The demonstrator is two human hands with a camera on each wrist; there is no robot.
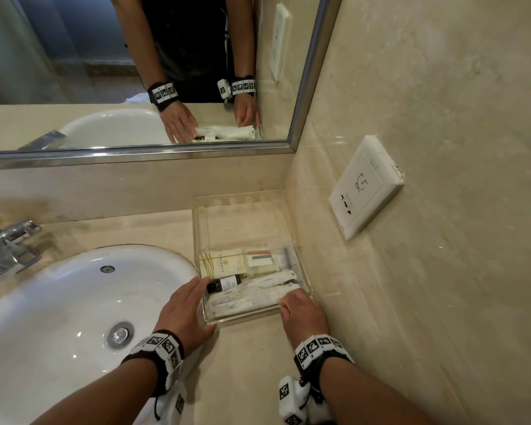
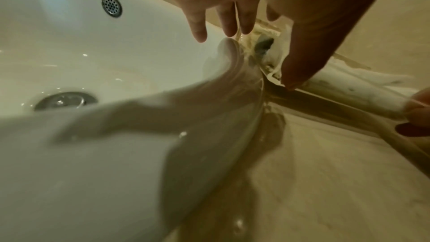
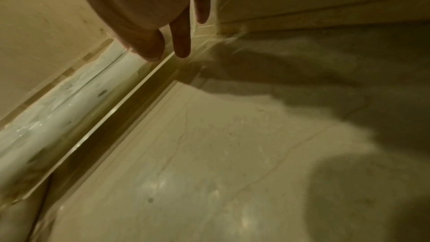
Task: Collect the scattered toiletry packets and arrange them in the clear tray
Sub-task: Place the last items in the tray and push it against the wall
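The clear tray [image 1: 236, 200] sits on the beige counter in the corner by the right wall. Its near half holds a cream packet [image 1: 224, 263], a small white packet with red and green stripes [image 1: 259, 259], a small dark bottle [image 1: 223, 284] and long white packets [image 1: 258, 294]. My left hand [image 1: 187, 305] lies flat against the tray's left wall, fingers [image 2: 223, 17] straight, thumb at the near left corner. My right hand [image 1: 301, 308] is at the near right corner, fingers [image 3: 181, 45] bent over the rim and thumb on the near wall, gripping the tray.
A white sink [image 1: 74, 302] with a chrome faucet [image 1: 10, 243] fills the counter to the left of the tray. The right wall carries a white socket plate [image 1: 365, 185]. A mirror [image 1: 135, 72] hangs behind. Bare counter [image 1: 246, 363] lies between my wrists.
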